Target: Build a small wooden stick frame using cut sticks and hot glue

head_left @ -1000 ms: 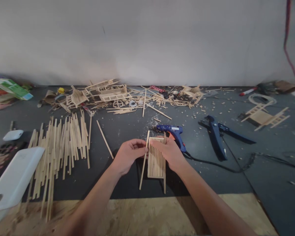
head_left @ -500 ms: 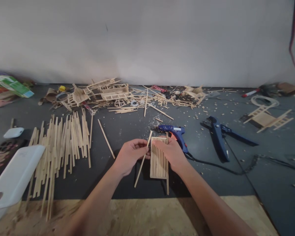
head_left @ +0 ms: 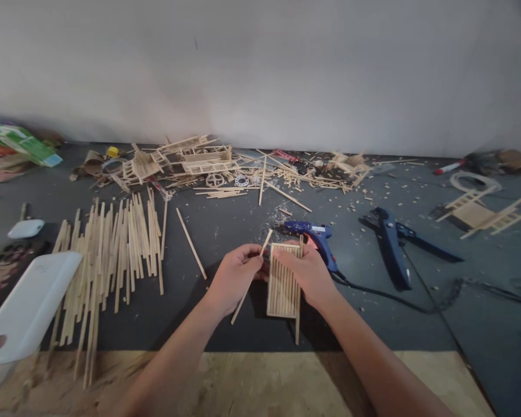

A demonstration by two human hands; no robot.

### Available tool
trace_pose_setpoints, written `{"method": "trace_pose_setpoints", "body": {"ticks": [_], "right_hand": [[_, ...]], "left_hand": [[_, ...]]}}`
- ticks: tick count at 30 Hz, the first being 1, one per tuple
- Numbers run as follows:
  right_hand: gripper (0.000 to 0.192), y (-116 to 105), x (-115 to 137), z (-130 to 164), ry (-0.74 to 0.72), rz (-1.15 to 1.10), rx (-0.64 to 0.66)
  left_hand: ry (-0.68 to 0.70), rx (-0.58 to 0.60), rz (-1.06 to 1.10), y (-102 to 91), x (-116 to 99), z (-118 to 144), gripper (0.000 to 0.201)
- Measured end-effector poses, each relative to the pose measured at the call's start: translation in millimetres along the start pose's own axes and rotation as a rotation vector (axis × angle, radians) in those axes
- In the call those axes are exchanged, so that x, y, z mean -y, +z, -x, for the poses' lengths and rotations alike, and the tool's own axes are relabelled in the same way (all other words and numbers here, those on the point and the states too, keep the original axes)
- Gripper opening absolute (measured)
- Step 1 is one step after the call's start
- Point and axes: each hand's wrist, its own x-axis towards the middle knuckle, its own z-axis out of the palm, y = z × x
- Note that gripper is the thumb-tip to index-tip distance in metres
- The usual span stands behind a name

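My left hand [head_left: 237, 275] pinches a thin wooden stick [head_left: 242, 305], which slants from upper right to lower left. Beside it, my right hand [head_left: 310, 272] grips a small panel of wooden sticks [head_left: 282, 289] laid side by side, its thumb across the front. Along the panel's right edge runs a longer stick [head_left: 297, 330] that juts out below. The stick in my left hand is apart from the panel's left edge. Just behind my right hand lies a blue hot glue gun [head_left: 313, 231], its nozzle pointing left; the hand hides part of it.
Many loose sticks [head_left: 113, 255] lie at left by a white power bank [head_left: 30, 307]. Blue cutters [head_left: 393, 249] rest at right, near a small stick model [head_left: 477, 214]. More stick models [head_left: 204, 159] and scraps line the wall. The glue gun's cable [head_left: 386, 294] runs right.
The stick in my left hand has tilted further, its lower end swinging left. The panel stays in my right hand; the whole view has shifted slightly.
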Motion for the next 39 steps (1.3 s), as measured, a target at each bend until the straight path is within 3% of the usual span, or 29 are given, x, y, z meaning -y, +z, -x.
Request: {"method": "trace_pose_setpoints", "body": {"ticks": [6,12,15,17,23,30,34,39], "right_hand": [[0.019,2,5,7,-0.045,-0.064,0.144],[0.025,-4,16,5,-0.044,-0.107,0.24],[0.027,-7,25,6,0.039,0.066,0.29],[0.032,-9,29,7,0.069,0.213,0.337],[0.044,-13,34,3,0.086,0.543,0.36],[0.034,-20,51,11,0.204,0.406,0.498],[0.033,-31,51,15,0.194,0.405,0.422],[0.034,-60,71,15,0.009,0.331,0.191]], "left_hand": [[-0.059,-0.093,0.074,-6.5,3,-3,0.014],[-0.112,0.082,0.236,-8.2,-5,1,0.009],[-0.23,0.131,0.302,-12.2,-9,2,0.008],[-0.263,0.155,0.27,-14.4,-10,2,0.02],[-0.191,0.217,0.017,-15.3,-7,3,0.025],[-0.127,0.1,0.076,-20.2,-10,-1,0.016],[-0.044,-0.005,0.176,-21.7,-11,-3,0.019],[0.004,-0.102,0.094,-19.3,-10,-4,0.02]]}}
